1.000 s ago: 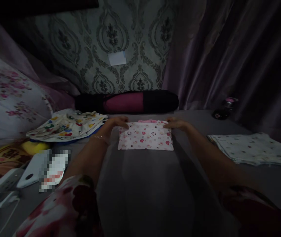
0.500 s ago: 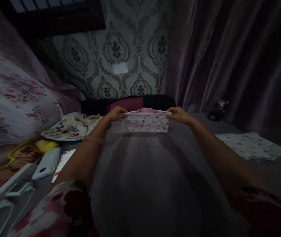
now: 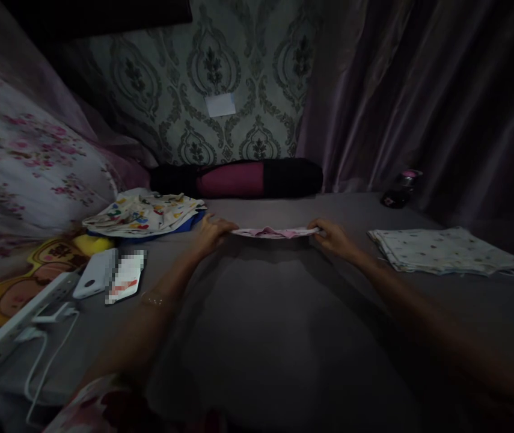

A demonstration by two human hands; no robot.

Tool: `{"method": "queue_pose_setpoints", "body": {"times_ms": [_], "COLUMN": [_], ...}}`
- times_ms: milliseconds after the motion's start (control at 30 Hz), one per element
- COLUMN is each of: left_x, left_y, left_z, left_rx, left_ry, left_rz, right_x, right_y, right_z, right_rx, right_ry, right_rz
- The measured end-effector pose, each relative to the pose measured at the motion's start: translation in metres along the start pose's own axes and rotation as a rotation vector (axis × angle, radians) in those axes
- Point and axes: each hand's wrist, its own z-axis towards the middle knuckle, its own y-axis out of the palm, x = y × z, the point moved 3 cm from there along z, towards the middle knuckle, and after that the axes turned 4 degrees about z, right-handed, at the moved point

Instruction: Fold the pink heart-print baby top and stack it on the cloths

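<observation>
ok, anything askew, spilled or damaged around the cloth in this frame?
Nothing stands out. The left hand and right hand hold the folded pink cloth level by its two ends. The white folded stack lies neat at right; the printed clothes pile at left is looser, not spilled.

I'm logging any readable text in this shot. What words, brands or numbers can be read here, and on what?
None can be read.
Yellow cartoon mat: dark marks, too blurred to read.
White card on the wall: blank from here.
Item beside the white power bank: pixelated.
Cloth between left hand and right hand: print only.
</observation>
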Motion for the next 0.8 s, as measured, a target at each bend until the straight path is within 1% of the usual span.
{"method": "queue_pose_setpoints", "body": {"times_ms": [167,267,333,433,533,600,667,733,767,800], "left_x": [0.011,0.017,0.019,0.021,0.022,0.024,0.028,0.038,0.046,0.055], "left_y": [0.019,0.031,0.037,0.041,0.037,0.032,0.029,0.029,0.031,0.033], "left_z": [-0.029,-0.039,-0.046,-0.057,-0.065,-0.065,-0.056,-0.040,-0.029,-0.018], "left_rx": [-0.096,-0.130,-0.142,-0.174,-0.209,-0.233,-0.242,-0.213,-0.194,-0.146], "left_ry": [0.016,-0.001,-0.010,0.001,0.017,-0.005,-0.082,-0.194,-0.226,-0.272], "left_rz": [0.007,0.002,-0.001,-0.013,-0.030,-0.043,-0.058,-0.067,-0.066,-0.063], "right_x": [-0.008,-0.012,-0.013,-0.014,-0.015,-0.016,-0.019,-0.025,-0.030,-0.035], "right_y": [0.019,0.029,0.036,0.041,0.039,0.037,0.036,0.041,0.046,0.052], "right_z": [-0.033,-0.047,-0.055,-0.066,-0.071,-0.068,-0.058,-0.041,-0.032,-0.022], "right_rx": [-0.069,-0.093,-0.115,-0.159,-0.216,-0.253,-0.273,-0.252,-0.224,-0.188], "right_ry": [-0.038,-0.086,-0.090,-0.080,-0.060,-0.023,0.028,0.076,0.095,0.111], "right_rz": [-0.083,-0.122,-0.147,-0.174,-0.160,-0.141,-0.117,-0.117,-0.134,-0.162]}}
